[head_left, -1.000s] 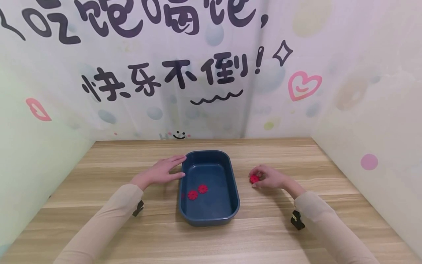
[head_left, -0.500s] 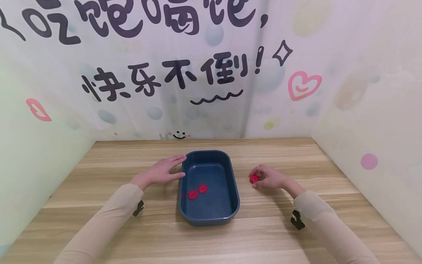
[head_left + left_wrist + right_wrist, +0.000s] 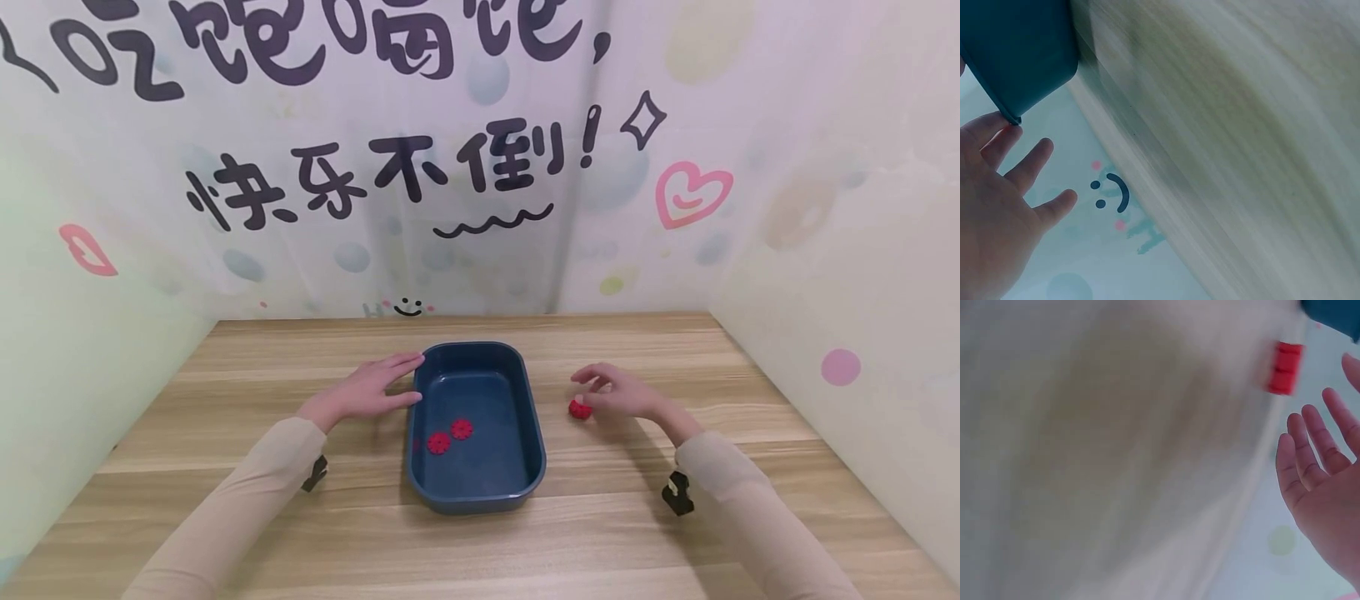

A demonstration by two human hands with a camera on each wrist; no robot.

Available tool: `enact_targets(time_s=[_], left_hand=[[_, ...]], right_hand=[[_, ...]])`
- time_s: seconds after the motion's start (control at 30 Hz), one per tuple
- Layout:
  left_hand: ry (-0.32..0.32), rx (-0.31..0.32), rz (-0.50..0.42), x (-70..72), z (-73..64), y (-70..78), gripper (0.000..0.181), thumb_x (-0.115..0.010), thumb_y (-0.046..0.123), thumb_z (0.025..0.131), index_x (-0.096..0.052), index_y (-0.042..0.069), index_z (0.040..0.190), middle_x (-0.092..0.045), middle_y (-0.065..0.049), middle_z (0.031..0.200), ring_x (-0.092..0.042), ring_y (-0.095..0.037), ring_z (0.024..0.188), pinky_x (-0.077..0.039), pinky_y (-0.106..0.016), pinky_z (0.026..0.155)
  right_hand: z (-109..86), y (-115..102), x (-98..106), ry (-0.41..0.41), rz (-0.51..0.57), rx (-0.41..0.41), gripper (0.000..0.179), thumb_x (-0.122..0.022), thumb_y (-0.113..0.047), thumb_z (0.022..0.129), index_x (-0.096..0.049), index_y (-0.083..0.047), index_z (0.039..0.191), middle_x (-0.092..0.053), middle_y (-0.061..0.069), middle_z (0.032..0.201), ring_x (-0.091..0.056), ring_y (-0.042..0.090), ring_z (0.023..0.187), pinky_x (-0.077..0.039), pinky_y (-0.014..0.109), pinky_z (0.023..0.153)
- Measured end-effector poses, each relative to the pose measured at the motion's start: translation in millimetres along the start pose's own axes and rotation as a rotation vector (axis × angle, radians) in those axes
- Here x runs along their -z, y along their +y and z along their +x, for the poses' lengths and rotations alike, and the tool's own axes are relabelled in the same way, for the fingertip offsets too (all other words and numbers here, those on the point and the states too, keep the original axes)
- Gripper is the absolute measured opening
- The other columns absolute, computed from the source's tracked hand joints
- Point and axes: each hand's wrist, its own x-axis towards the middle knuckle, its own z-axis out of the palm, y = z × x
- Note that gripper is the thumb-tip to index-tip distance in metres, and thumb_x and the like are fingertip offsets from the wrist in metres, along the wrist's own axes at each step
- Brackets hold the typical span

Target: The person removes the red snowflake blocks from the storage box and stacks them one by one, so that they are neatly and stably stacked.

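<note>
A dark blue rectangular tray (image 3: 468, 498) stands on the table. My left hand (image 3: 365, 389) rests at its left rim, fingers extended; the left wrist view shows fingertips at the rim of the tray (image 3: 1029, 56). Inside lie two flat red notched discs, one disc (image 3: 438, 442) beside the other disc (image 3: 461, 429). To the right of the tray, a small red notched piece (image 3: 580, 409) sits on the table, thick like a short stack in the right wrist view (image 3: 1285, 368). My right hand (image 3: 618, 393) hovers just over it, fingers loosely spread and holding nothing.
The wood-grain table (image 3: 480, 550) runs back to a printed curtain (image 3: 480, 275). Pale side panels close it in at the left and right. A black wrist device (image 3: 677, 494) hangs under the right sleeve, and another device (image 3: 315, 473) under the left.
My right hand has let go of the red piece, its fingers lifting and spreading a little above it. The piece stays on the table. The left hand and tray have not moved.
</note>
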Motion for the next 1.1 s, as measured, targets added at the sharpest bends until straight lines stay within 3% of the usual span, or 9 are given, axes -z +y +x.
enact_targets(time_s=[0.17,0.3,0.53,0.7,0.9,1.1], left_hand=[[-0.001,0.004,-0.005,-0.1,0.5,0.0,0.065,-0.049,0.044,0.087,-0.032,0.005,0.137,-0.029,-0.013,0.139,-0.027,-0.031,0.125,-0.021,-0.053,0.095],[-0.001,0.000,0.004,0.2,1.0,-0.2,0.064,-0.049,0.043,0.088,-0.032,0.004,0.136,-0.030,-0.014,0.139,-0.027,-0.031,0.125,-0.022,-0.053,0.095],[0.000,-0.007,0.003,0.8,0.9,0.5,0.064,-0.049,0.042,0.088,-0.033,0.004,0.136,-0.030,-0.014,0.138,-0.028,-0.031,0.125,-0.022,-0.053,0.095],[-0.003,-0.008,0.003,0.1,1.0,-0.7,0.065,-0.048,0.044,0.088,-0.032,0.004,0.137,-0.029,-0.014,0.139,-0.027,-0.031,0.125,-0.022,-0.053,0.095],[-0.004,0.000,-0.008,-0.7,1.1,-2.1,0.066,-0.048,0.046,0.087,-0.032,0.006,0.137,-0.029,-0.012,0.139,-0.026,-0.030,0.125,-0.021,-0.053,0.096],[-0.007,0.009,-0.024,-0.7,0.0,-1.8,0.067,-0.046,0.048,0.087,-0.031,0.007,0.137,-0.029,-0.012,0.139,-0.027,-0.029,0.125,-0.021,-0.052,0.096]], right_hand=[[11.0,-21,15,0.091,-0.035,0.054,0.029,-0.056,-0.006,0.086,-0.053,0.005,0.113,-0.054,0.020,0.109,-0.052,0.031,0.093,-0.043,0.043,0.077],[23.7,-46,25,0.076,-0.054,0.074,0.029,-0.055,-0.011,0.088,-0.054,0.000,0.114,-0.055,0.015,0.107,-0.052,0.028,0.093,-0.043,0.041,0.077],[53.2,-97,26,-0.100,-0.019,0.085,0.032,-0.060,-0.025,0.085,-0.056,-0.006,0.110,-0.057,0.006,0.100,-0.054,0.020,0.091,-0.045,0.033,0.074],[71.3,-128,13,-0.240,0.038,0.051,0.032,-0.063,-0.023,0.082,-0.057,-0.005,0.107,-0.057,0.005,0.089,-0.055,0.027,0.082,-0.046,0.034,0.067],[87.9,-144,-6,-0.400,0.063,-0.044,0.029,-0.064,-0.020,0.081,-0.056,-0.008,0.105,-0.057,0.006,0.085,-0.053,0.032,0.080,-0.047,0.037,0.068],[101.5,-147,-24,-0.452,0.069,-0.090,0.032,-0.066,-0.022,0.079,-0.056,-0.008,0.107,-0.057,0.007,0.086,-0.054,0.025,0.077,-0.047,0.034,0.068]])
